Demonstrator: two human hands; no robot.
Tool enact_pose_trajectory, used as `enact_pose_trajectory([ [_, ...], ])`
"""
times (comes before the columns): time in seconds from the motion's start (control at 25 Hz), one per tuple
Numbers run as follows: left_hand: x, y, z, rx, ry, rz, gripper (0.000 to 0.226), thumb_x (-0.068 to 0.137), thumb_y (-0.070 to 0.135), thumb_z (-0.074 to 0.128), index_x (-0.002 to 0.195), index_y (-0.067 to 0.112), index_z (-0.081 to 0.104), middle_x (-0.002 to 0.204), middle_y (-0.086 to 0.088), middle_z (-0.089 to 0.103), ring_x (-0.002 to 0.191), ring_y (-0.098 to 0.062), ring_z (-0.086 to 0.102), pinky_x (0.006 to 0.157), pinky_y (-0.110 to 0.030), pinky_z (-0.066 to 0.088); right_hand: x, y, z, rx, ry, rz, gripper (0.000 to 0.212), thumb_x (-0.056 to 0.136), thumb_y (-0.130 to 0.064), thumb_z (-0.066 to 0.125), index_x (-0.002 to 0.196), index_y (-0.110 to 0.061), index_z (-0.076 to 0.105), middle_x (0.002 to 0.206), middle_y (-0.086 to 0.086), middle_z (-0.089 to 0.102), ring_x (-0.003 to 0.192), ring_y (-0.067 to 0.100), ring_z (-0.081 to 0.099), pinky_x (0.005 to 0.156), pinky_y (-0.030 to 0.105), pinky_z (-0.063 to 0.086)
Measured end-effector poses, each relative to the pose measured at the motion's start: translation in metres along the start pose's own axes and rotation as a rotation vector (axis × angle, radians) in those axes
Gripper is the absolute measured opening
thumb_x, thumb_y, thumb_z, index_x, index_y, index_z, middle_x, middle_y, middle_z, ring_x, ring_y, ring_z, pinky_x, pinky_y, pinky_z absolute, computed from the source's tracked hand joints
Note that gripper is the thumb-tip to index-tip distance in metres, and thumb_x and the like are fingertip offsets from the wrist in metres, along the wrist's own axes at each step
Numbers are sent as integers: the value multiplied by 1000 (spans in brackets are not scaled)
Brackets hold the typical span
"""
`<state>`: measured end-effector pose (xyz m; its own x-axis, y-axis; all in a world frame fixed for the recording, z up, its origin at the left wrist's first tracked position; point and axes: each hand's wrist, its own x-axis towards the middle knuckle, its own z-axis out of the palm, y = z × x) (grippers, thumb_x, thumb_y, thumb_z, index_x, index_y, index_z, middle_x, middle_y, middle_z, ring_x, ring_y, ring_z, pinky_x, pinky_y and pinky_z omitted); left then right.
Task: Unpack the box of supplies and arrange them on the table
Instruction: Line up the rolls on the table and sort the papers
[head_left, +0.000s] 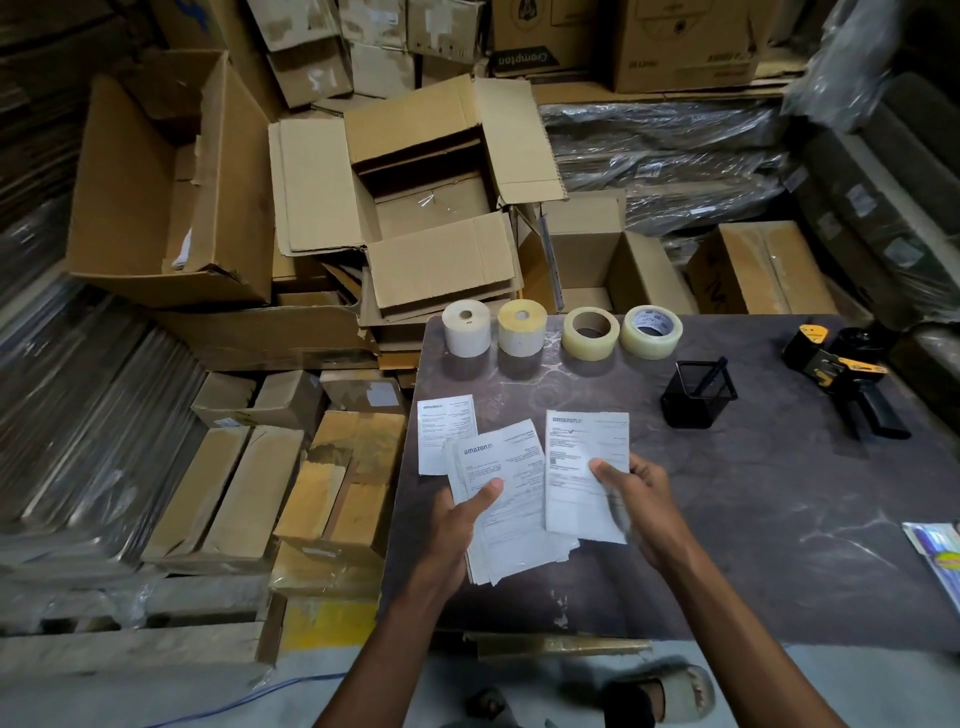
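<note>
My left hand (462, 525) grips a fanned stack of white printed paper slips (506, 512), thumb on top; my right hand (636, 506) pinches one separate white printed slip (584, 475) just beside it. Another white slip (445, 432) lies on the dark table (779, 519) at ten o'clock. At twelve, two white label rolls (493, 327) and two clear tape rolls (621, 331) stand in a row. The open cardboard box (431, 208) sits beyond.
</note>
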<state>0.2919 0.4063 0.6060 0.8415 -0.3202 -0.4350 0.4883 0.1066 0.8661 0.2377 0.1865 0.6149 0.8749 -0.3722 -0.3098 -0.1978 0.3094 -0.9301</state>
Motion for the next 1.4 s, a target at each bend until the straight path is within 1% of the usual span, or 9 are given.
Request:
enact_pose_trajectory([
  [0.12,1,-1,-4,15,1,-7,36,88,25,70,121,21,58,112,-3,72,100,-22,71,75,-31,57,0,-4,-6,-28,22,7,25,86,-6,73,110,3,72,106,18,75,96,37,73,82,46,59],
  [0.2,1,-2,-5,25,17,-11,35,88,24,70,120,21,58,111,-4,72,98,-22,71,71,-29,57,-1,-5,-7,-27,-9,29,25,84,-8,76,107,1,74,106,19,75,95,37,73,85,48,58],
  [0.32,1,-3,-6,31,32,-16,35,88,24,70,121,21,58,111,-4,71,97,-23,71,69,-28,57,-4,-5,-3,-46,-90,35,23,89,-9,71,109,3,73,108,20,74,99,39,72,91,53,55],
  [0.64,2,-3,-9,-7,51,-14,35,88,19,70,121,18,60,108,-3,74,93,-22,73,68,-29,58,1,-3,1,-152,-219,74,26,100,-13,55,120,1,66,116,16,73,106,35,71,94,51,55],
  [0.84,4,-3,-9,17,66,-14,33,88,21,71,120,19,60,108,-3,74,92,-21,73,67,-29,58,2,-1,2,-152,-214,56,27,100,-14,57,121,0,66,116,15,73,105,34,71,92,49,56],
  [1.0,4,-5,-5,16,45,-30,35,89,22,70,122,18,59,108,-2,74,93,-21,73,71,-31,59,-1,4,16,-255,-107,-15,22,93,-12,67,113,-4,69,108,11,76,93,26,75,82,45,61],
  [1.16,9,-13,7,2,75,-85,32,92,30,66,121,19,59,107,-4,74,92,-25,73,77,-35,61,-2,28,35,-308,-216,50,29,94,-22,67,122,-15,64,114,4,74,98,23,74,86,45,60],
  [1.28,11,-20,16,50,96,-125,37,88,40,70,119,26,56,107,-2,72,93,-23,72,79,-35,60,-2,40,52,-317,-291,98,28,99,-30,60,127,-27,60,117,-2,73,100,18,73,86,38,60],
  [1.4,13,-26,16,117,128,-145,43,87,33,72,124,24,52,112,-2,69,95,-21,71,81,-37,60,0,44,54,-319,-299,148,25,103,-20,45,119,-31,60,114,-6,73,98,18,73,81,32,60],
])
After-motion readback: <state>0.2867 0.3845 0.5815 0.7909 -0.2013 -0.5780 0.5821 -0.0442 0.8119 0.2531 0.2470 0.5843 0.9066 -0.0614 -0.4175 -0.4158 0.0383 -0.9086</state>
